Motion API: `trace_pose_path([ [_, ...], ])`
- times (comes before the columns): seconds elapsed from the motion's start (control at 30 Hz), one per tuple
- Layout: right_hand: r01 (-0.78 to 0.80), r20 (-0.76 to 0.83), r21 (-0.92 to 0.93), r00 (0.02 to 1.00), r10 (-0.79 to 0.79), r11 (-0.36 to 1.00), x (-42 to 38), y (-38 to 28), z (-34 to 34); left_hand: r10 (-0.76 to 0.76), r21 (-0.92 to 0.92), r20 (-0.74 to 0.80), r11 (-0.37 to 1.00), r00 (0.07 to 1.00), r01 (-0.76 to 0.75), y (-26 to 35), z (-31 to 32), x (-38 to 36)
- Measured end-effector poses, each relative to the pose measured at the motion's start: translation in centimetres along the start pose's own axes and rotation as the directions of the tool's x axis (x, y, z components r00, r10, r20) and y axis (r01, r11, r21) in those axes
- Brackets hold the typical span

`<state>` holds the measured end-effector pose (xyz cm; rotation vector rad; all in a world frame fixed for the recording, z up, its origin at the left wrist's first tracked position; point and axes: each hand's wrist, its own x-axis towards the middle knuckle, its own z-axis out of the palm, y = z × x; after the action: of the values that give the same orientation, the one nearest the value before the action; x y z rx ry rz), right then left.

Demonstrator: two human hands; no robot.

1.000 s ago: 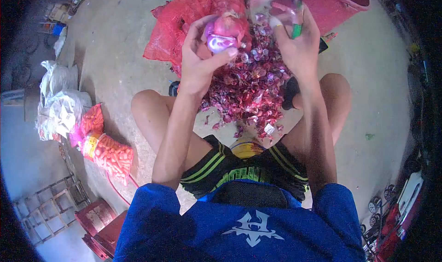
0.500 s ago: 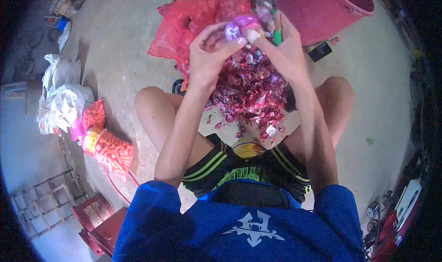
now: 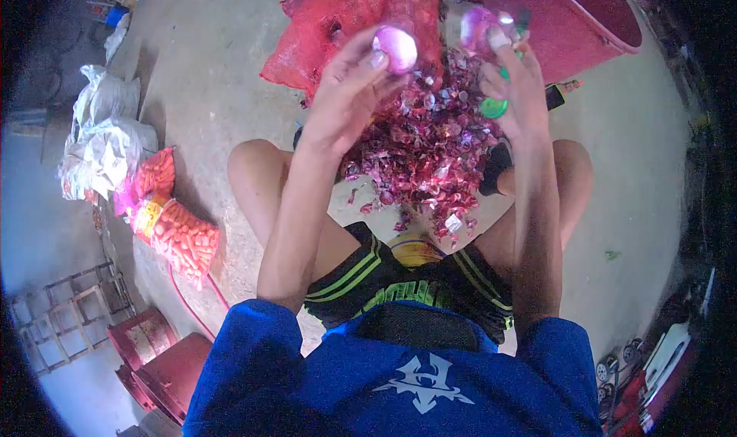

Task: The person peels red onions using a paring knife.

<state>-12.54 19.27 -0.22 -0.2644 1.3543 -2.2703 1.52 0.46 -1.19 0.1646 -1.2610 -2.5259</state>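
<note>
My left hand (image 3: 345, 92) is closed round a peeled purple-and-white onion (image 3: 397, 49), thumb and fingers at its side. To the right, my right hand (image 3: 518, 92) grips a small green-handled knife (image 3: 494, 108), its blade end blurred. A blurred purple onion piece (image 3: 477, 29) shows at the fingertips of that hand. Below and between both hands lies a heap of red-purple onion skins (image 3: 430, 153) on the floor. Red mesh sacks of onions (image 3: 326, 34) stand just beyond my left hand.
A large red tub (image 3: 568, 26) stands at the far right, with a phone (image 3: 554, 97) on the floor beside it. White sacks (image 3: 107, 157) and a clear bag of orange pieces (image 3: 184, 241) are at the left. Red containers (image 3: 173, 375) sit at lower left. A yellow seat edge (image 3: 417, 250) shows beneath me.
My hands have moved apart: the left now holds the onion alone, and the right has swung right with the knife and a purple piece. The view has shifted slightly.
</note>
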Motion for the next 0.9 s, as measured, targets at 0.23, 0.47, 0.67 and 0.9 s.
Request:
trace_pose_path([
  [0.23, 0.044, 0.029, -0.684, 0.999, -0.033, 0.729, 4.6, 7.3, -2.6, 0.161, -0.194, -0.231, 0.959, 0.959, -0.208, 5.4, -5.0, -0.1],
  [0.47, 0.071, 0.097, -0.982, 0.985, 0.143, 0.177, 9.8, 16.2, -0.6, 0.235, 0.032, -0.336, 0.971, 0.912, -0.239, 6.2, -4.6, -0.7],
  [0.67, 0.072, 0.073, -0.997, 0.974, 0.212, 0.013, 15.3, 24.9, -2.5, 0.037, -0.086, -0.163, 0.995, 0.986, -0.051, 4.9, -3.8, -0.7],
  [0.9, 0.234, 0.256, -0.964, 0.944, 0.208, 0.127, 20.6, 23.1, -3.3, 0.019, -0.221, -0.218, 0.973, 0.976, -0.068, 4.8, -1.8, 0.4],
])
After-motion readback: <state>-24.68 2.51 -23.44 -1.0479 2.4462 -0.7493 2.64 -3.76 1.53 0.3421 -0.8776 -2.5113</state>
